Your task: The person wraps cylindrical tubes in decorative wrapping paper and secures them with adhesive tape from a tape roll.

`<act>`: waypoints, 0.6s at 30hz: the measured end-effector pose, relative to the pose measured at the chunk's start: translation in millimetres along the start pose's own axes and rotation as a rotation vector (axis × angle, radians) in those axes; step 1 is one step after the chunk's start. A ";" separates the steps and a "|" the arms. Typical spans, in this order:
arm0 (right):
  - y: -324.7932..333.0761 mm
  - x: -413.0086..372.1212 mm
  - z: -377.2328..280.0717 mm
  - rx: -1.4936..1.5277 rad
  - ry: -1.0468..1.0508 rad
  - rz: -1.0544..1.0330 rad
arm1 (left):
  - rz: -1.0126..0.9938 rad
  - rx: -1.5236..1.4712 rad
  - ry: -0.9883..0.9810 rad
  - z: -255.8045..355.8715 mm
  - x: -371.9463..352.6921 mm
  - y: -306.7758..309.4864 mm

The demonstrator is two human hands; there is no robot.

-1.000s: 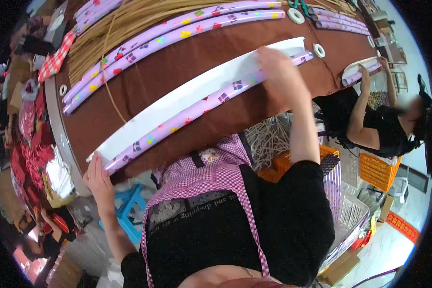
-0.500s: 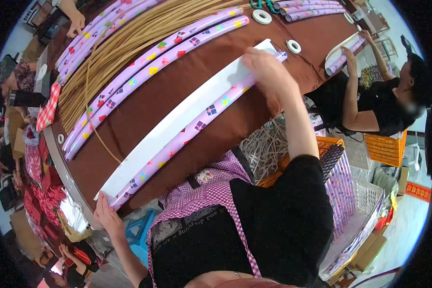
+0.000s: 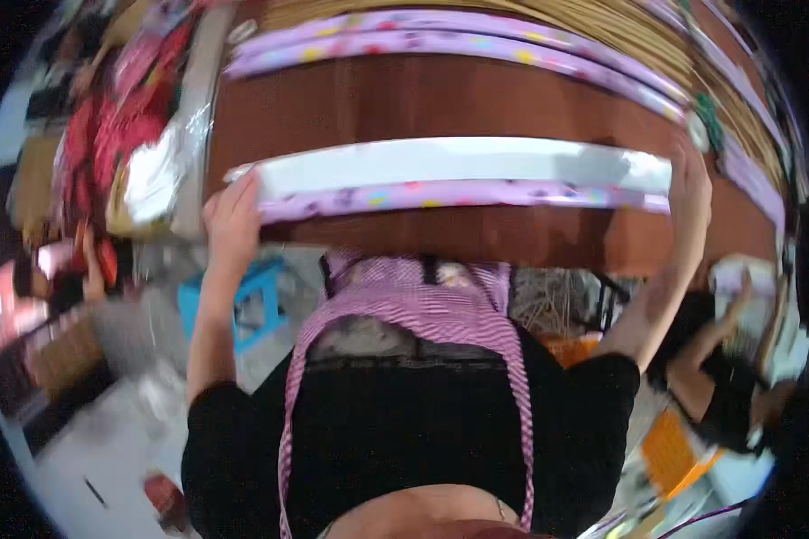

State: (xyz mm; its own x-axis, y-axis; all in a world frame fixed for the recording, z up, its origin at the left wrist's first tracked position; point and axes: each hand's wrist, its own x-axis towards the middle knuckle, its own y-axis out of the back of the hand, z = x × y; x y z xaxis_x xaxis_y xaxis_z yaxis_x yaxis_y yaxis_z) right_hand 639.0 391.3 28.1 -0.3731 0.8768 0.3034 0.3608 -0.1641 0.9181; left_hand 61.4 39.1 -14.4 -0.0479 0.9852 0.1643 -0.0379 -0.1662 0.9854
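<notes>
A roll of lilac wrapping paper with a colourful pattern lies across the brown-covered table in front of me. Its loose edge is laid back, showing a long strip of white underside. My left hand grips the left end, fingers on the white edge. At the other end my right hand is closed on the paper, with its fingers partly hidden and blurred. Farther back on the table lie two lilac paper rolls, side by side.
Brown strips lie behind the rolls. Green-handled scissors and a white tape roll lie near my right hand. A blue stool stands below the table at left. A co-worker sits at the right, near an orange crate.
The view has turned, so the roll now lies nearly level across it. My right hand has moved from on top of the paper to its right end; my left hand stays at the left end.
</notes>
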 end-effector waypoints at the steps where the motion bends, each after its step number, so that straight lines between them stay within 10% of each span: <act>1: -8.2 9.9 -39.7 0.130 0.062 -0.038 | 0.033 0.006 -0.006 0.9 0.5 -2.1; 8: -73.4 1.4 -367.4 1.035 0.615 -0.524 | 0.116 -0.079 0.044 13.7 4.2 -1.7; 18: -185.9 11.6 -504.7 1.146 0.274 -0.734 | 0.248 -0.093 0.062 10.3 3.0 -4.4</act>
State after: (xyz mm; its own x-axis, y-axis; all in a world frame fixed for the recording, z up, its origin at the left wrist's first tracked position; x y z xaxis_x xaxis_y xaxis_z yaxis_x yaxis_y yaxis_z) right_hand 136.2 203.9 -10.3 -0.8864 0.4627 0.0103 0.4545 0.8660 0.2086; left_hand 71.6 43.2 -17.7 -0.1286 0.9098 0.3946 -0.1086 -0.4084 0.9063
